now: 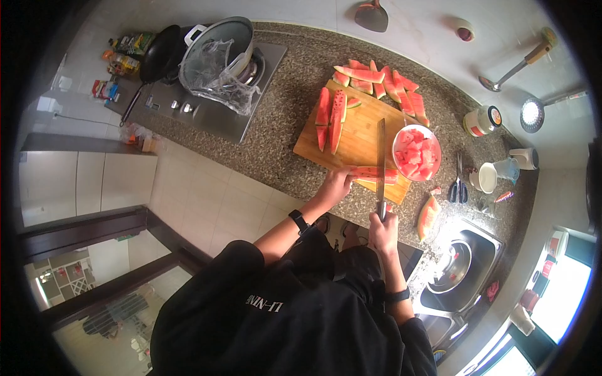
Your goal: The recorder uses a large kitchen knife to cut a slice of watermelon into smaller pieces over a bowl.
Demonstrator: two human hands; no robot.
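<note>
My right hand grips the handle of a long kitchen knife, whose blade lies across a strip of watermelon at the near edge of a wooden cutting board. My left hand holds the left end of that strip. More watermelon strips rest on the board's left part, with a small rind piece beside them. At the board's right edge stands a bowl of red watermelon chunks. Several pieces of watermelon rind are heaped behind the board, by the wall.
A watermelon wedge, scissors, a white cup and a jar stand or lie to the right, near the steel sink. On the left, a large pot with plastic film and a black pan are on the stove.
</note>
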